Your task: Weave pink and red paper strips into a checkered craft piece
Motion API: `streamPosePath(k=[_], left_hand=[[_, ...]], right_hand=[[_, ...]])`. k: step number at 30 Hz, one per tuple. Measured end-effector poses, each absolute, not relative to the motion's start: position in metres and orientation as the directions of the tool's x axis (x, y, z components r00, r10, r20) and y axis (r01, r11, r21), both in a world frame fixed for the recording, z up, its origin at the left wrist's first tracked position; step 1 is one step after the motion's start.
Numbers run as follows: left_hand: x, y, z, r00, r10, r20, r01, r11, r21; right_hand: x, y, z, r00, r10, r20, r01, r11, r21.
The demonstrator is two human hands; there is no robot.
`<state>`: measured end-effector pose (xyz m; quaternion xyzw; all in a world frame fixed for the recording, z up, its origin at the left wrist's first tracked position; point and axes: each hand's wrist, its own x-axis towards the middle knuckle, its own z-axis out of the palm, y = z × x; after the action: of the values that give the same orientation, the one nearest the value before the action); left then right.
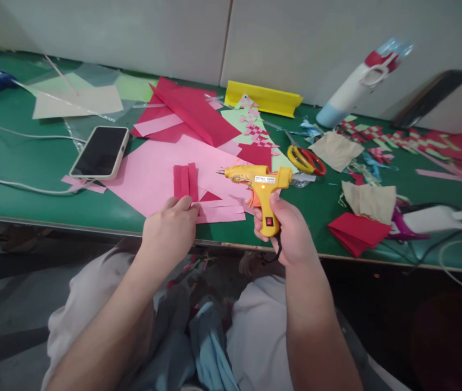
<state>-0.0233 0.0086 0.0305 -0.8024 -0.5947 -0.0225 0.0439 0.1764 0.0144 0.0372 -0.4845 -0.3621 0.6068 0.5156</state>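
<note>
My right hand is wrapped round the grip of a yellow and orange hot glue gun, whose nozzle points left toward a folded dark pink paper piece. My left hand has its fingers curled and pinches the near end of that folded piece. The piece lies on a large light pink sheet on the green table, beside a few pink strips.
A phone lies face up at the left with white cables near it. Scissors, red and pink sheets, a yellow folded paper, a white bottle, tan cloth scraps and folded red paper crowd the right side.
</note>
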Motion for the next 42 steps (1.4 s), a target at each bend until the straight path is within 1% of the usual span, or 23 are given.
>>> streamPosePath(k=[14, 20, 22, 24, 28, 30, 33, 38, 42], left_hand=[[-0.039, 0.011, 0.029, 0.292, 0.948, 0.126, 0.937, -0.31, 0.159], [-0.041, 0.015, 0.027, 0.323, 0.928, 0.184, 0.915, -0.356, 0.187], [-0.044, 0.015, 0.028, 0.318, 0.926, 0.203, 0.906, -0.36, 0.221], [-0.049, 0.015, 0.031, 0.273, 0.933, 0.235, 0.901, -0.334, 0.276], [-0.061, 0.014, 0.037, -0.005, 0.932, 0.363, 0.934, -0.126, 0.335], [-0.066, 0.014, 0.039, -0.098, 0.914, 0.393, 0.939, -0.046, 0.34], [-0.072, 0.015, 0.041, -0.124, 0.918, 0.376, 0.939, -0.014, 0.344], [-0.072, 0.016, 0.043, -0.123, 0.948, 0.292, 0.928, 0.005, 0.372], [-0.072, 0.019, 0.044, -0.133, 0.954, 0.27, 0.921, 0.018, 0.39]], right_hand=[[0.176, 0.015, 0.034, 0.03, 0.982, -0.186, -0.246, -0.173, -0.954], [0.177, 0.014, 0.033, 0.0, 0.981, -0.195, -0.252, -0.189, -0.949], [0.177, 0.014, 0.033, -0.009, 0.981, -0.196, -0.252, -0.192, -0.949], [0.178, 0.014, 0.032, -0.012, 0.981, -0.193, -0.249, -0.19, -0.95], [0.179, 0.014, 0.031, -0.009, 0.984, -0.179, -0.251, -0.176, -0.952], [0.179, 0.014, 0.031, -0.012, 0.984, -0.179, -0.25, -0.176, -0.952], [0.179, 0.014, 0.03, -0.017, 0.983, -0.182, -0.247, -0.18, -0.952], [0.178, 0.015, 0.03, -0.03, 0.983, -0.18, -0.25, -0.182, -0.951], [0.178, 0.015, 0.029, -0.029, 0.983, -0.183, -0.238, -0.184, -0.954]])
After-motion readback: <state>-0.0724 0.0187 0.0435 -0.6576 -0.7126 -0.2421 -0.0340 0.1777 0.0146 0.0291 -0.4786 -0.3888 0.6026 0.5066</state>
